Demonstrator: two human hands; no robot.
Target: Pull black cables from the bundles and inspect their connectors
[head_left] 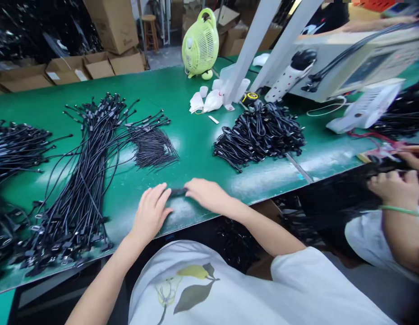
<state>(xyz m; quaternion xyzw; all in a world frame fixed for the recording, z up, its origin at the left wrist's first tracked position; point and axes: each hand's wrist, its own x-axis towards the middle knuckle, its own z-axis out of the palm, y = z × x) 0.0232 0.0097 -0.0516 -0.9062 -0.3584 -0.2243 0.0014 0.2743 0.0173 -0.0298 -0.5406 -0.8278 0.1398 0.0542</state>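
Observation:
My left hand and my right hand rest near the front edge of the green table. Between them lies a short black cable piece, its ends under the fingertips of both hands. The fingers curl down onto it. A long sheaf of black cables stretches to the left of my left hand. A pile of coiled black cables sits beyond my right hand.
Another person's hands work at the right edge beside a grey machine. A green fan, white cups and a white device stand at the back. Cardboard boxes line the far side. More cables lie at far left.

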